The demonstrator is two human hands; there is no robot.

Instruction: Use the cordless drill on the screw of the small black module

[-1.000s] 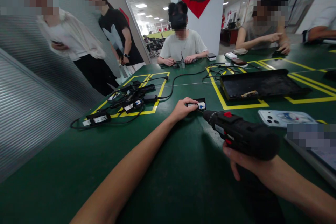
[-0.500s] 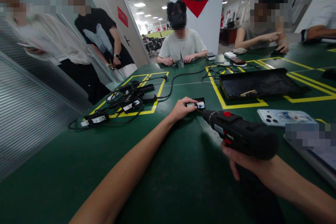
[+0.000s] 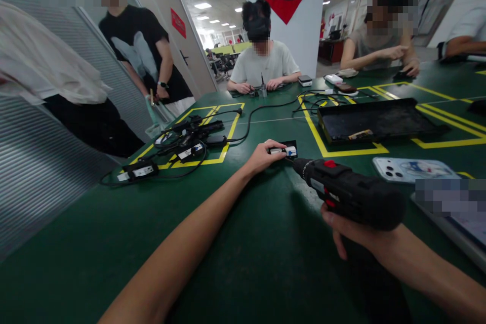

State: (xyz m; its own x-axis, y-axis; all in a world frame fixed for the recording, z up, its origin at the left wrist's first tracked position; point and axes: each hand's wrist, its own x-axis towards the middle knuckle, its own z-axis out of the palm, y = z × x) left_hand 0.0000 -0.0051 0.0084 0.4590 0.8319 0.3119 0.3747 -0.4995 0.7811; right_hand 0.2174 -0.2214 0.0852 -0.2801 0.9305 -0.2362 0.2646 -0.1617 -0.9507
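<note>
My right hand (image 3: pixel 364 235) is wrapped round the grip of a black cordless drill (image 3: pixel 349 192) with red switches. The drill points left and away from me, its thin bit reaching close to a small black-and-white block (image 3: pixel 291 152). Whether the bit touches the block I cannot tell. With fingers pressed over its left part, my left hand (image 3: pixel 264 157) holds this block down on the green table (image 3: pixel 243 253). A blue mark shows on the block's white part.
Black adapters and cables (image 3: pixel 193 142) lie in a heap at the left. A black tray (image 3: pixel 379 119) sits at the right, behind a phone (image 3: pixel 415 169) and a grey device (image 3: pixel 451 223). Across the table a person (image 3: pixel 264 63) works. Another person (image 3: pixel 142 55) stands at the left.
My hands, the drill and the block stay almost where they were. At the left, a standing person in a light shirt has moved further left, partly out of view.
</note>
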